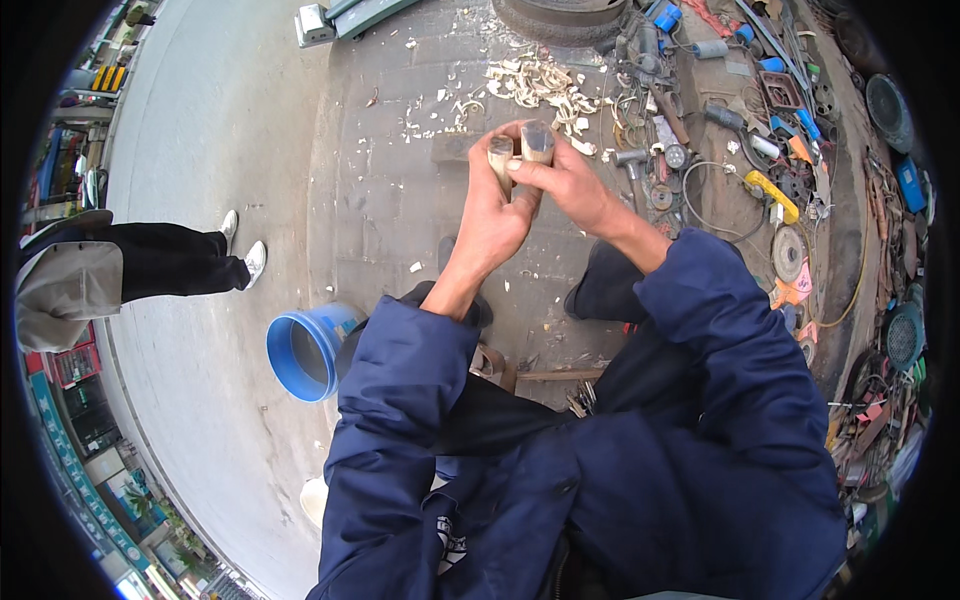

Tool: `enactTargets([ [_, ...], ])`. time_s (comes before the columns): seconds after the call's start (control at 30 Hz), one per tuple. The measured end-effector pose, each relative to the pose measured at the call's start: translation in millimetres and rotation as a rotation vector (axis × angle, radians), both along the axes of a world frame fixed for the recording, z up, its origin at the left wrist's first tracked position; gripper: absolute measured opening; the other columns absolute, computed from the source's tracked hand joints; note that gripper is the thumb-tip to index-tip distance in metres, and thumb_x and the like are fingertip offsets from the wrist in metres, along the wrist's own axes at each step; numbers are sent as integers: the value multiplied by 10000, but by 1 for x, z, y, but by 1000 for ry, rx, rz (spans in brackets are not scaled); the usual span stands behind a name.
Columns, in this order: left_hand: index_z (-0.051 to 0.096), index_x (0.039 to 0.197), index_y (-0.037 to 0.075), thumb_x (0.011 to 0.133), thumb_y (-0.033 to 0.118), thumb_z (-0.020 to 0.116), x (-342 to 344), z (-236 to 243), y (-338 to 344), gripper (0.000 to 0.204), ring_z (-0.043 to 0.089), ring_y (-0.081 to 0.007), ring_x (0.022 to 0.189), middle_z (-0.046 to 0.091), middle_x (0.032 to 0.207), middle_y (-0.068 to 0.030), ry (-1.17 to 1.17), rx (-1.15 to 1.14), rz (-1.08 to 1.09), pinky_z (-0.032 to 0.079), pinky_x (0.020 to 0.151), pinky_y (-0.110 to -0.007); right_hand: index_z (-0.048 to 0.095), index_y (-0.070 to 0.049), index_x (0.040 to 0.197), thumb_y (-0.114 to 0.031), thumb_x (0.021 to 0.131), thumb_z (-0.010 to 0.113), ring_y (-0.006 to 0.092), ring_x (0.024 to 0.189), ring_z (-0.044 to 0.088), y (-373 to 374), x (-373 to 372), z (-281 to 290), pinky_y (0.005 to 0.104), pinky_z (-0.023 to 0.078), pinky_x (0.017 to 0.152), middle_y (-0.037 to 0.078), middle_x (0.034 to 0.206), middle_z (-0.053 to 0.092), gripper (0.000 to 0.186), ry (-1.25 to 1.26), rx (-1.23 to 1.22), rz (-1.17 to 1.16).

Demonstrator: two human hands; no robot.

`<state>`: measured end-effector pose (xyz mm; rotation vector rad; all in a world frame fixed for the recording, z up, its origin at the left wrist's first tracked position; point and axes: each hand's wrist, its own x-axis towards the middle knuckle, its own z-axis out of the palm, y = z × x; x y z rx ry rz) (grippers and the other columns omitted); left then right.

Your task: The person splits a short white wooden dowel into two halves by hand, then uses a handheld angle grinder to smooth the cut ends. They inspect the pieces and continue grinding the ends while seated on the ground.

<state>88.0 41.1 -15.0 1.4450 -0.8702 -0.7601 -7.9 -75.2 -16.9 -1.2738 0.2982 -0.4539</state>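
Above my knees, my two hands are brought together, each closed round a short, pale, wood-like piece with a flat grey end. My left hand [490, 228] grips the narrower piece [502, 158]. Beside it, my right hand [580, 195] grips the wider piece [537, 145], its thumb reaching across toward the narrower one. The grey ends face up, side by side. Fingers hide the lower parts of both pieces, so I cannot tell their full length. Pale curled shavings [540, 85] lie on the ground just beyond my hands.
A blue bucket [300, 365] stands by my left leg. Cables, a yellow-handled tool [770, 195], a hammer [632, 160], discs and scraps crowd the right side. A round metal base [560, 22] sits at the far end. At left, a person [170, 262] stands on the pavement.
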Motion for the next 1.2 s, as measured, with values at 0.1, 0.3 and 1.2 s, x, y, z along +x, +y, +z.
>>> enactTargets([
  [0.1, 395, 1411, 29, 850, -17, 650, -2, -1, -5, 618, 582, -249, 1158, 540, 1242, -149, -232, -61, 78, 482, 1008, -388, 479, -76, 1435, -283, 1019, 655, 193, 1266, 527, 17, 4, -4, 368, 413, 1111, 83, 1336, 569, 496, 6, -129, -21],
  [0.3, 452, 1236, 28, 866, 72, 725, -9, -3, 2, 462, 607, -214, 981, 598, 1063, -103, -118, -57, 192, 506, 877, -377, 256, -70, 1590, -416, 1037, 638, 276, 1436, 422, 30, -3, 1, 409, 345, 1191, 186, 1505, 465, 756, 54, -242, 22],
  [1.2, 607, 1038, 84, 573, -83, 776, -18, 14, 13, 523, 534, -388, 1208, 597, 1158, -114, -854, -362, -135, 400, 1062, -518, 628, -81, 1083, -298, 1049, 496, 114, 792, 680, 5, 0, -30, 280, 589, 695, 38, 945, 680, 256, 80, 927, 280],
])
